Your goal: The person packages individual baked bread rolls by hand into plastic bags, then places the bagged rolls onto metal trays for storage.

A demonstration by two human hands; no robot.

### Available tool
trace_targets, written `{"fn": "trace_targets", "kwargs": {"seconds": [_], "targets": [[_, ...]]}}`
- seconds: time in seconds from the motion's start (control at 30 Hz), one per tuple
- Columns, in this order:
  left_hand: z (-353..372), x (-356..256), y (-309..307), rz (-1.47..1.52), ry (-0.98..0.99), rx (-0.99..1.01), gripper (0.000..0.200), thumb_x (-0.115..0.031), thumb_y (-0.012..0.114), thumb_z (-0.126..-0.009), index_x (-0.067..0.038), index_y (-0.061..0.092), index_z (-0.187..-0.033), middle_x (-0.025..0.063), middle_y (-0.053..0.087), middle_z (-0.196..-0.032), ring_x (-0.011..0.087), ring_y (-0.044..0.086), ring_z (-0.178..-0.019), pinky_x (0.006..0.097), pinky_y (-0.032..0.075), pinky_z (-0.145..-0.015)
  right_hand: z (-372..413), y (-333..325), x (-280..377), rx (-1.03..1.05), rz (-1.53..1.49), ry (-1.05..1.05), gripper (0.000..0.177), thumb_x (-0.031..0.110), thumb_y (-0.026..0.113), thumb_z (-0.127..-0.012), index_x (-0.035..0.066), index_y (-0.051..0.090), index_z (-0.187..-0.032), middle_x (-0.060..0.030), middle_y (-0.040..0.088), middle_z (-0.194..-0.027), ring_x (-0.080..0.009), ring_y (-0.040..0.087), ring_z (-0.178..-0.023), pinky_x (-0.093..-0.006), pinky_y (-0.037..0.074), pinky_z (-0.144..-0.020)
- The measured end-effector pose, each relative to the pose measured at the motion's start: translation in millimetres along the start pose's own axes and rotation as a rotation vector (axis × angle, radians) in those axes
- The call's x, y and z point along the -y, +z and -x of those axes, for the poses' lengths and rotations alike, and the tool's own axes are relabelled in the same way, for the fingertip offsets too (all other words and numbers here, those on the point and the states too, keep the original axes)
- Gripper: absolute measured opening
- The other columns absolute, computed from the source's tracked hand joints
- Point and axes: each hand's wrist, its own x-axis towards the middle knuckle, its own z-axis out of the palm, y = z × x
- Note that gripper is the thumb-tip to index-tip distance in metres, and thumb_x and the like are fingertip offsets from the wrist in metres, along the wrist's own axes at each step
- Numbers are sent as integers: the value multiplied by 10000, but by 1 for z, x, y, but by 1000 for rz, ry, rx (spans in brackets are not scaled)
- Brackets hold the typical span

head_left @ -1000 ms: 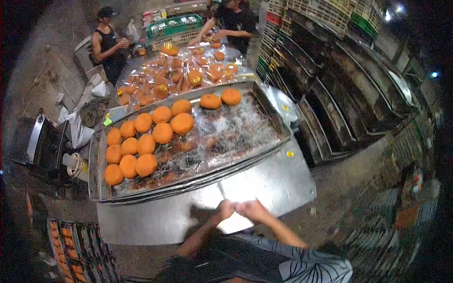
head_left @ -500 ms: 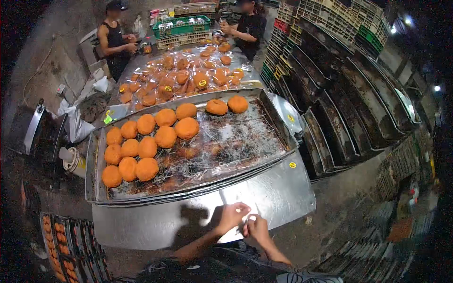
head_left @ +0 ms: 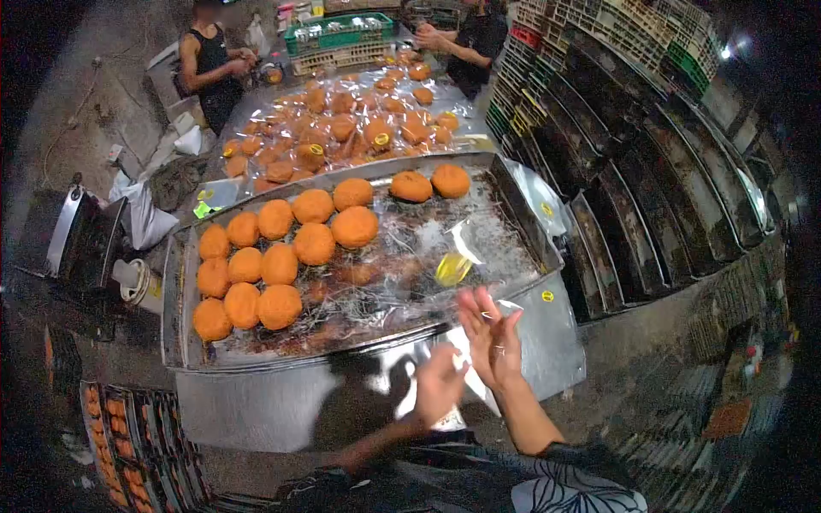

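Observation:
A clear plastic bag with a yellow label [head_left: 453, 269] stretches over the front right of the metal tray [head_left: 359, 352], partly blurred. My right hand [head_left: 493, 342] is at its near end, fingers straight and palm turned inward, with shiny film around the fingertips. Lower and to the left, my left hand [head_left: 439, 382] is curled closed at the film's near edge, smeared by motion. Round orange-brown buns [head_left: 279, 306] stand in rows in the left half of the tray. Two more buns [head_left: 430, 183] sit at its back edge.
Bagged buns [head_left: 342, 128] cover the table behind the tray. A green crate [head_left: 338, 34] stands farther back, with one person [head_left: 209, 64] at the left and another [head_left: 475, 47] at the right. Stacked dark trays [head_left: 633, 188] line the right side. A white bucket [head_left: 145, 286] stands at the left.
My hands have moved apart from their pinch over the metal sheet. The right one has risen toward the tray and straightened its fingers, and the labelled bag now spreads over the tray.

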Motion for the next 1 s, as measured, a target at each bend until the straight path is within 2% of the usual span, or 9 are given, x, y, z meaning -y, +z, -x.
{"fn": "trace_targets", "kwargs": {"seconds": [0.13,0.2,0.23,0.33,0.4,0.67,0.73,0.87,1.0], "targets": [[-50,19,-63,952,-313,-83,492,-162,586,-775,-40,337,-1182,50,505,-960,151,525,-772,287,473,-706,-11,25,-52,174,-208,487,467,217,557,-792,58,379,-1193,-53,543,-1059,-164,553,-782,-303,473,-675],[-54,39,-100,1148,-348,-178,430,-191,546,-814,-47,365,-1178,37,520,-907,146,529,-784,310,471,-761,-65,-7,-64,301,710,344,412,193,589,-744,87,477,-1126,-46,581,-1002,-200,565,-772,-341,463,-676],[-53,47,-115,1205,-247,-372,391,-172,520,-832,-56,375,-1176,31,524,-890,145,528,-792,329,472,-765,-110,2,-39,601,1262,-154,273,209,584,-733,45,575,-951,-106,602,-890,-233,573,-745,-343,452,-630],[-40,34,-158,1046,-48,-661,375,-120,471,-850,-85,350,-1203,53,510,-946,160,519,-852,372,457,-781,-259,36,17,42,1786,-1323,203,179,516,-724,27,572,-846,-161,527,-781,-343,491,-794,-443,381,-730],[-27,21,-171,1052,-81,-782,400,-111,466,-851,-95,321,-1223,62,496,-981,168,509,-891,384,443,-803,-332,-6,26,-124,2098,-1023,357,306,459,-769,42,508,-1006,-194,487,-985,-389,432,-943,-513,349,-764],[11,8,-256,1010,28,-997,546,-199,462,-808,-91,218,-1285,120,330,-1232,289,367,-1137,477,314,-929,-226,-1,-52,384,2051,-864,513,399,528,-752,40,476,-1114,-295,473,-1045,-421,467,-955,-471,385,-802],[5,4,-266,1147,81,-1066,543,-217,454,-786,-88,253,-1274,132,304,-1270,321,325,-1179,509,266,-960,-145,68,-48,-5,1711,-502,479,339,614,-712,-25,536,-1014,-218,589,-860,-333,568,-804,-398,439,-712],[-14,4,-252,1209,73,-987,568,-252,382,-793,-66,198,-1298,171,271,-1286,342,305,-1181,513,271,-952,-16,96,-122,475,1407,-1408,636,126,692,-522,70,485,-1121,-117,543,-977,-292,496,-869,-388,372,-777],[-6,-2,-183,1042,46,-458,536,-206,391,-784,2,269,-1263,167,356,-1239,292,347,-1154,395,317,-954,39,90,-148,421,1528,-1249,763,122,700,-500,0,414,-1196,-114,561,-961,-256,510,-794,-342,404,-712]]}}
